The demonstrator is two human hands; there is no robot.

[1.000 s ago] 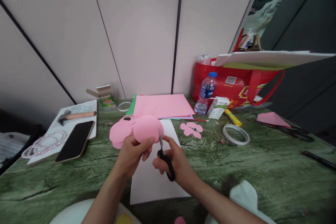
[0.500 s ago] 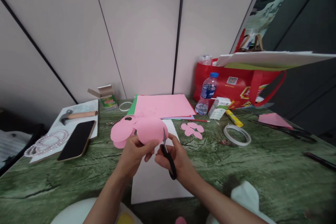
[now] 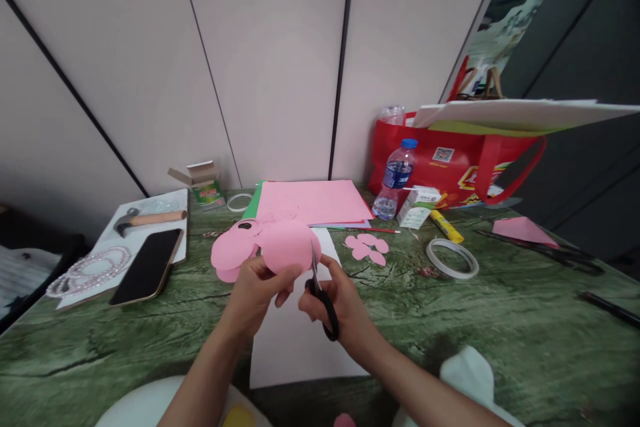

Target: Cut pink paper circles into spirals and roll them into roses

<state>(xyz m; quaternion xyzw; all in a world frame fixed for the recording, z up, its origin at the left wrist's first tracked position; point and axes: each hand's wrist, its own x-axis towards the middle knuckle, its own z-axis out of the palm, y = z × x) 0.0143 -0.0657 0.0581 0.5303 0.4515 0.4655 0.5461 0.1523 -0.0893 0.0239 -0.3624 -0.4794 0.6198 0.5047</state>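
Observation:
Pinched in my left hand [image 3: 257, 293] is a rounded piece of pink paper [image 3: 286, 245], held above the table. My right hand [image 3: 337, 303] grips black-handled scissors [image 3: 327, 313], whose blades lie across the right edge of that paper. To its left rest more rounded pink paper pieces [image 3: 231, 257]; whether they join the held one I cannot tell. Beneath my hands a white sheet [image 3: 300, 353] lies on the green table. Small pink petal-shaped cutouts [image 3: 367, 247] sit to the right of the scissors.
Behind is a stack of coloured paper [image 3: 313, 200]. A water bottle [image 3: 397, 177], milk carton [image 3: 419, 207], glue stick [image 3: 447, 225], tape roll [image 3: 451, 258] and red bag [image 3: 425, 147] stand or lie right. A hammer [image 3: 155, 218], phone [image 3: 147, 267] and beads [image 3: 93, 272] are left.
The scissors and my right hand have shifted very slightly to the right. My left hand keeps its hold on the pink paper in nearly the same place.

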